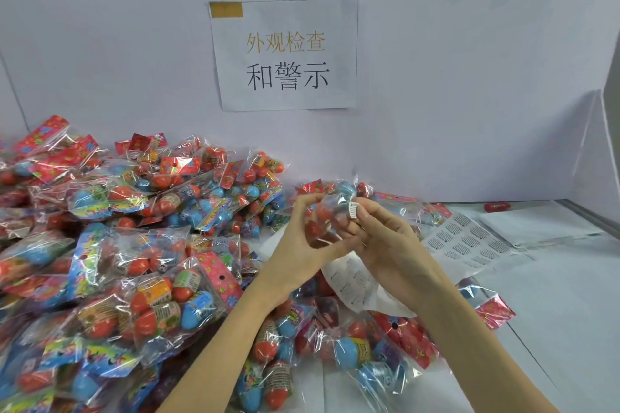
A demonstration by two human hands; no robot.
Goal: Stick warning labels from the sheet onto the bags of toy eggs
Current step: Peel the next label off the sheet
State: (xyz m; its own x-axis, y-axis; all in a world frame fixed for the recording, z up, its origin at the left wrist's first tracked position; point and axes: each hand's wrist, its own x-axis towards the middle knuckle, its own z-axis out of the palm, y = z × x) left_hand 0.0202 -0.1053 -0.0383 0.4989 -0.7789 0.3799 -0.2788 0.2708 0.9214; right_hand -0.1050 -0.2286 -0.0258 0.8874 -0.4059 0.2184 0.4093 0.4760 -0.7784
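A pale lilac partition wall [436,60] is standing behind the white worktop [553,305], with a white paper notice printed with Chinese characters [285,54] hanging well above the grip. To the left of the grip and below it, a big heap of clear crinkly plastic bags of red and blue toy eggs [117,245] is spreading across the worktop. To the right of the grip, a white sheet of small printed warning labels [466,238] is lying flat, and a crumpled white backing paper [355,282] is lying just beneath the hands.

The left hand [302,235] is holding one clear bag of red toy eggs [330,211] up off the worktop, fingers curled around its left side. The right hand [385,238] is meeting it from the right, its fingers narrowed around a small white warning label [353,210], which is sitting at the bag's right edge; whether it is touching the film already, I cannot tell.

The bag is looking light, slippery and slack, with hard round eggs shifting inside. It is probably best held over an egg, so the film is pulling taut and giving a firm backing for pressing the label down.
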